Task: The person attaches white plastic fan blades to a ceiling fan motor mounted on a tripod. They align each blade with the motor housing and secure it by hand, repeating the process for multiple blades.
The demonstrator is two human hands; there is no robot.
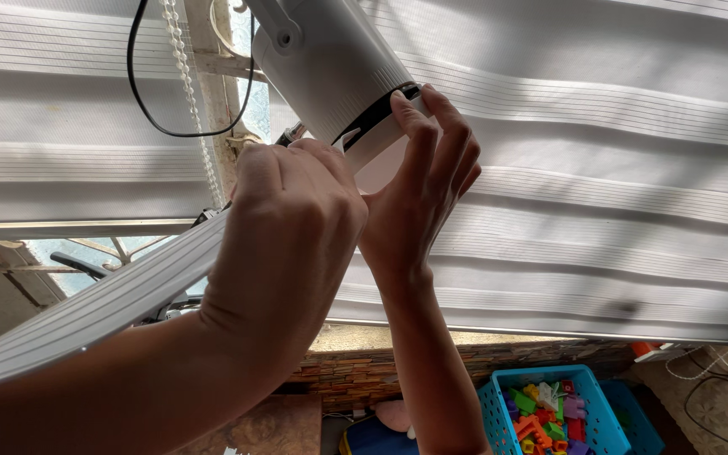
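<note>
Both hands work at a white camera (330,59) mounted high at the top centre, before the white blinds (617,168). The right hand (423,185) closes its fingers (410,126) round the camera's front rim, by the black band. The left hand (284,244) is fisted just below the camera; I cannot tell what it holds. A black cable (141,109) and bead chain (187,84) hang left. Low right sits a blue basket (495,413) of toy blocks (545,413).

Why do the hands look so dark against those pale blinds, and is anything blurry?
In the head view, daylight comes through the white blinds from behind, so the left hand and right hand on the white cylindrical device are backlit and shaded; soft shadow bands cross the blinds; the near forearm looks slightly soft.
</note>
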